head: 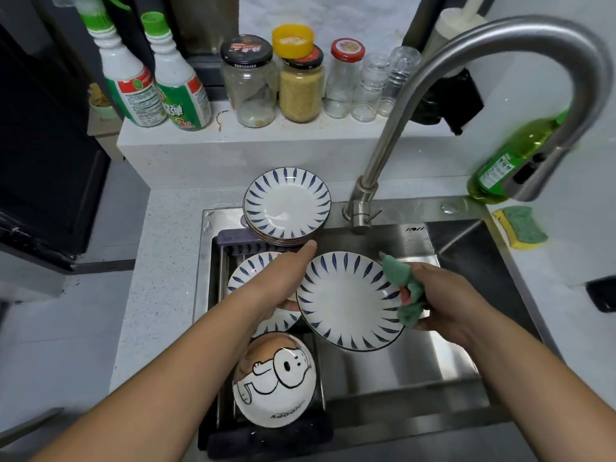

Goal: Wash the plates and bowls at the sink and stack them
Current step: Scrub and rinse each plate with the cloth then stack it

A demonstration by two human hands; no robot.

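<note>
Blue-leaf plate (346, 300) mid-frame, over sink (400, 361). Left hand (283, 285) holds its left rim, forefinger stretched out. Right hand (446, 305) grips green cloth (405, 288) against right rim. Plate stack (287, 205) upper centre, at sink's back corner. Cartoon bowl (275, 381) lower centre, in rack (233, 241).

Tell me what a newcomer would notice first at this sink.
First, the blue-leaf plate held tilted over the steel sink: the left hand grips its left rim while the right hand presses a green cloth to its right edge. Next, the stack of matching plates at the sink's back-left corner, and the cartoon-dog bowl tipped in the dark rack nearest the camera.
</note>
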